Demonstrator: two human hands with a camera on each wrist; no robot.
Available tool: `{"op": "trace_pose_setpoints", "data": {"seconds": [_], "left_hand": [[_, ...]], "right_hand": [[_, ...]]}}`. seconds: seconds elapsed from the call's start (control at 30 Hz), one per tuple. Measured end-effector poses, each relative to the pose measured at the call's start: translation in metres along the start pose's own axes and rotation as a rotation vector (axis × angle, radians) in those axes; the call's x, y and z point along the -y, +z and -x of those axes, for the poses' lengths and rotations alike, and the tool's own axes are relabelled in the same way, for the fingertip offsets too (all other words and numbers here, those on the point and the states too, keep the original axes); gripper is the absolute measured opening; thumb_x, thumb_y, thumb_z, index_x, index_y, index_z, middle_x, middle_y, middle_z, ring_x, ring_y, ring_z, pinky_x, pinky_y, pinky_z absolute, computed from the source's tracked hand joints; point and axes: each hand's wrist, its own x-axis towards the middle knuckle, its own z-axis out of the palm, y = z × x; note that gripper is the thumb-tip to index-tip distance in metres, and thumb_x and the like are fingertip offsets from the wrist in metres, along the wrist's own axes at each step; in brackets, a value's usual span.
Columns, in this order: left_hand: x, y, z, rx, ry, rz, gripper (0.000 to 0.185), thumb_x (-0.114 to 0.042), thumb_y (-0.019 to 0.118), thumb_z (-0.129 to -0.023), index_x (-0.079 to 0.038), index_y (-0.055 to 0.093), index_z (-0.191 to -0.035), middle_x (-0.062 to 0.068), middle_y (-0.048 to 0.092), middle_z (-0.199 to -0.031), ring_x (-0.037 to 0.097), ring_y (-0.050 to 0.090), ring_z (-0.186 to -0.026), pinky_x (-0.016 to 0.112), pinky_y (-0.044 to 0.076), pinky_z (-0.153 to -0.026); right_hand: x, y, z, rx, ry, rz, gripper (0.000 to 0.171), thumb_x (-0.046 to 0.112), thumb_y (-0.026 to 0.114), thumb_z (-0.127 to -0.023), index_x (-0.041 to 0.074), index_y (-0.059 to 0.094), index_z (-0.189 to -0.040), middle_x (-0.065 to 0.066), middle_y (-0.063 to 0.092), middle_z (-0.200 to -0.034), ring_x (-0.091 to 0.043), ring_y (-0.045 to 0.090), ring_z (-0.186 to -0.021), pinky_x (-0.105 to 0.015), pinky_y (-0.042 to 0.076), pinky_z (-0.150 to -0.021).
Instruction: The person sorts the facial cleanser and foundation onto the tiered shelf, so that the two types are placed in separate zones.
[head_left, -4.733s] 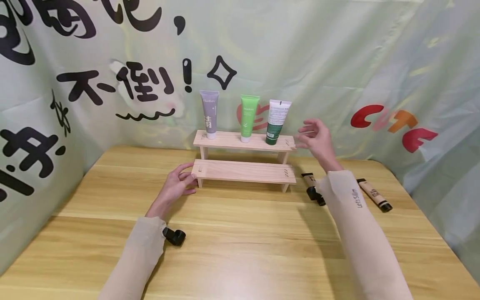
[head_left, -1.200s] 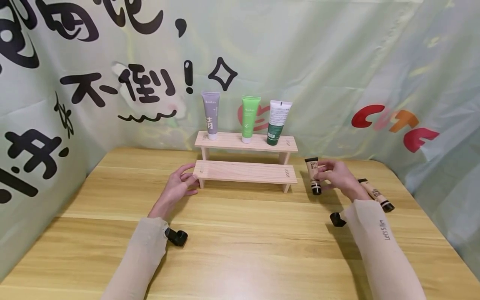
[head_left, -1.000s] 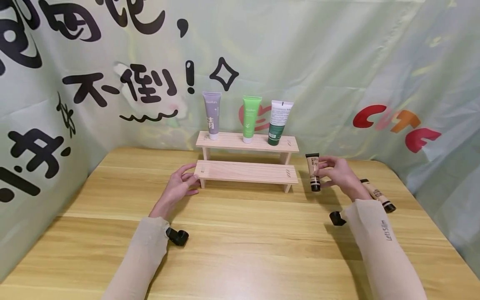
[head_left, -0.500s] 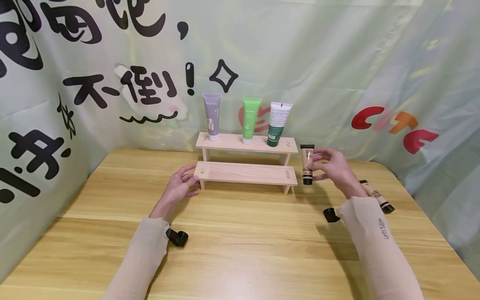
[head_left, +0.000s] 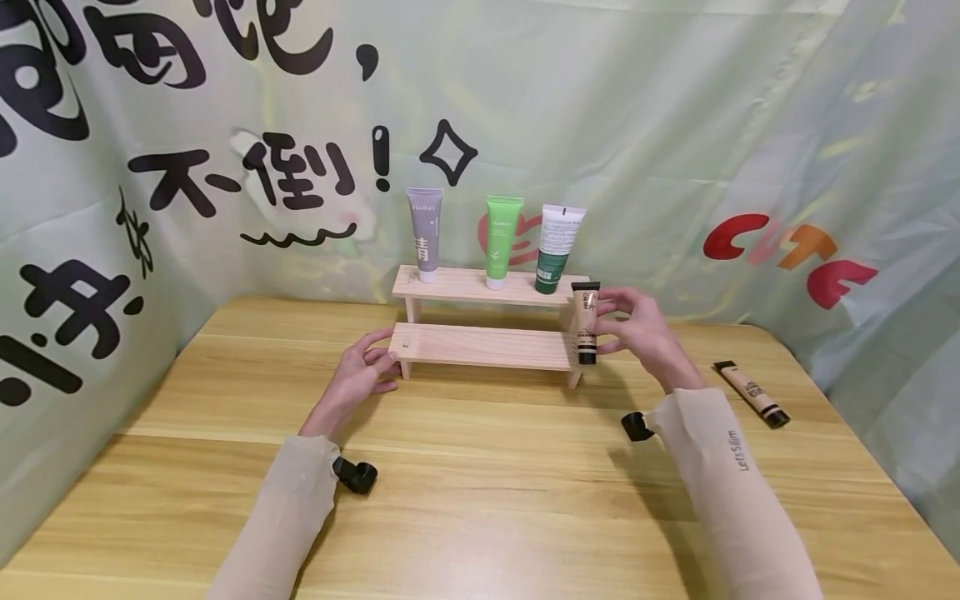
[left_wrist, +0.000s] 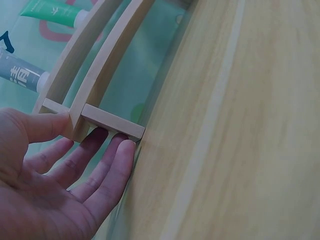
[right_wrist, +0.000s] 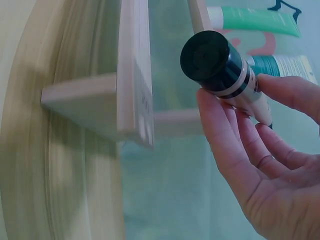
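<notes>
The beige tube stood upright, cap down, at the right end of the stepped shelf, pinched by the right hand. The left hand, fingers relaxed, rested against the shelf's left end. Another beige tube lay far right on the table.

Your head camera looks forward and down across the table at the two-step wooden shelf, from a middling distance. Your left wrist camera sits close to the shelf's left end, looking along it. Your right wrist camera faces its right end close up. All three views share the shelf.
</notes>
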Motion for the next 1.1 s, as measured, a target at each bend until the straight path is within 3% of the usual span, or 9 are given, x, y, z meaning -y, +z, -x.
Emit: {"op": "trace_pose_setpoints", "data": {"seconds": [0.87, 1.1], "left_hand": [[0.0, 0.0, -0.001, 0.011, -0.004, 0.021, 0.05, -0.008, 0.048, -0.108, -0.008, 0.036, -0.156, 0.027, 0.054, -0.142, 0.036, 0.062, -0.115, 0.034, 0.06, -0.082], [0.0, -0.001, 0.0, 0.011, -0.006, 0.02, 0.05, -0.007, 0.048, -0.108, -0.007, 0.035, -0.156, 0.027, 0.054, -0.14, 0.034, 0.063, -0.112, 0.032, 0.061, -0.08]], "right_hand": [[0.007, 0.077, -0.02, 0.033, -0.113, -0.112, 0.057, -0.021, 0.064, -0.084, -0.014, 0.042, -0.136, -0.016, 0.057, -0.112, -0.011, 0.063, -0.084, -0.033, 0.062, -0.073], [0.009, 0.096, -0.024, 0.001, -0.196, -0.068, 0.055, -0.022, 0.066, -0.081, -0.014, 0.046, -0.131, -0.024, 0.06, -0.112, -0.016, 0.064, -0.084, -0.029, 0.061, -0.073]]}}
